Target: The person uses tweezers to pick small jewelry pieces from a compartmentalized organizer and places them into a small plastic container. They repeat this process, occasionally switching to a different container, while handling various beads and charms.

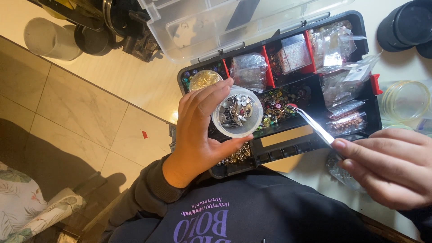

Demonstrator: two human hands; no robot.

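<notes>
Pale worktop (135, 76) is carrying a black organizer box (288, 139) with its clear lid (216, 22) thrown open, above a tiled floor (67, 112). Over the box, the left hand (198, 130) is clamping a small clear round container (237, 112) of metal charms between thumb and fingers. Just beside it, the right hand (391, 166) is pinching metal tweezers (315, 126), whose tips are gripping a small bead (290, 108) above a compartment of mixed beads. Plastic bags (337, 45) are filling other compartments.
</notes>
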